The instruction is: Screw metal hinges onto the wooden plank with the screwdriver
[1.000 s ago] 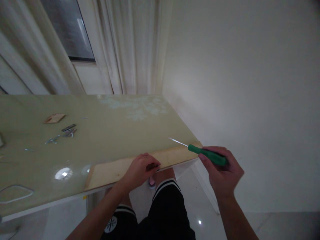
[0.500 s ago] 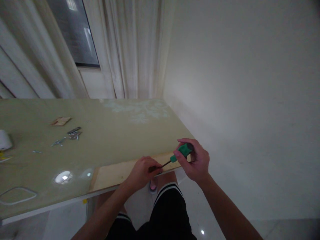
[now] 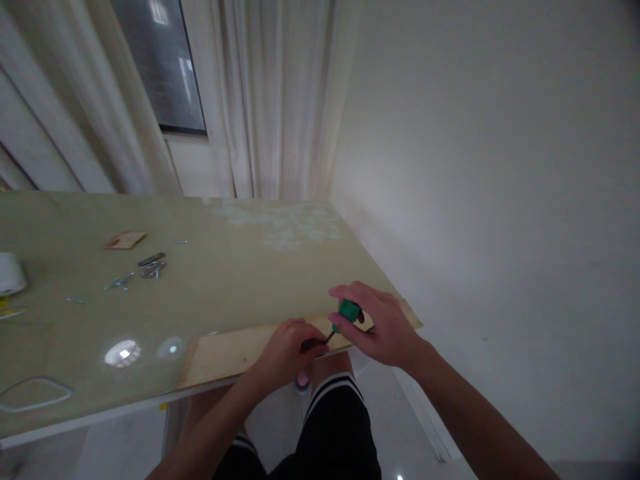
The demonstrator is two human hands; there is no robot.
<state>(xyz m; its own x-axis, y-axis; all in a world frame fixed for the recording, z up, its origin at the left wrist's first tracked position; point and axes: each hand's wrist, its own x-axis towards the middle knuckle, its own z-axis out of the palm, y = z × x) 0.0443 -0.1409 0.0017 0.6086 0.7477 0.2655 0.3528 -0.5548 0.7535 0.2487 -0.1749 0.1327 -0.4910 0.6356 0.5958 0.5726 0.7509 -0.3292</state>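
Note:
A light wooden board (image 3: 225, 353) lies along the near edge of the green glass table (image 3: 225, 267). My left hand (image 3: 285, 350) rests on the board with its fingers curled and pinched around something small that I cannot make out. My right hand (image 3: 383, 327) is closed on a green-handled screwdriver (image 3: 345, 313), held nearly upright, and its dark shaft points down to the spot at my left fingertips.
Several small metal parts (image 3: 145, 267) and a small wooden piece (image 3: 125, 240) lie on the far left of the table. A white object (image 3: 10, 273) sits at the left edge. Curtains (image 3: 270, 100) and a window (image 3: 160, 60) stand behind; a white wall is to the right.
My right hand swung the screwdriver from out to the right, tip pointing left, in over the board, turning it upright with its tip down at my left fingers.

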